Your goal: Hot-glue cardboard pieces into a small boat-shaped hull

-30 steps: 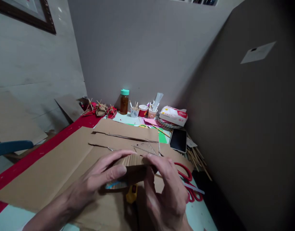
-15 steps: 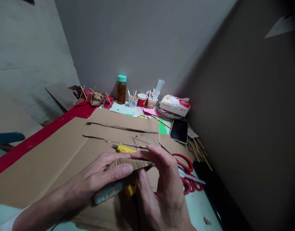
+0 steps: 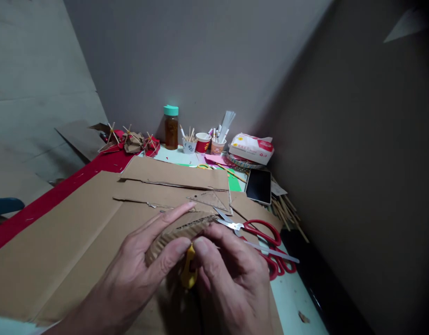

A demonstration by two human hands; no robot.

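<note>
Head view: both hands low centre, over the large cardboard sheet [image 3: 71,232] that covers most of the bench [image 3: 287,298]; a corrugated cardboard strip [image 3: 181,227] is raised just above the sheet, bowed into a shallow arch, flutes showing along its near edge.

Left hand [image 3: 130,274]: grip closed on the strip; index finger laid along the top, thumb pressed up from below. Right hand [image 3: 235,279]: fingers curled, tips pinched on the strip's near edge right beside the left thumb.

Yellow utility knife [image 3: 188,273] sits under the strip, between the two thumbs; cannot tell whether either hand holds it or it lies on the sheet.

Red scissors [image 3: 266,239] lie just right of the right hand, blades pointing at the strip; clear set square [image 3: 209,201] just beyond; phone [image 3: 259,185] further back.

Judgement on the bending: work the curve a little at a time, thumbs close together under the flutes so the strip rolls and does not crease; keep pressure even along the top finger; mind the knife under the palms and the scissor tips close by.
</note>
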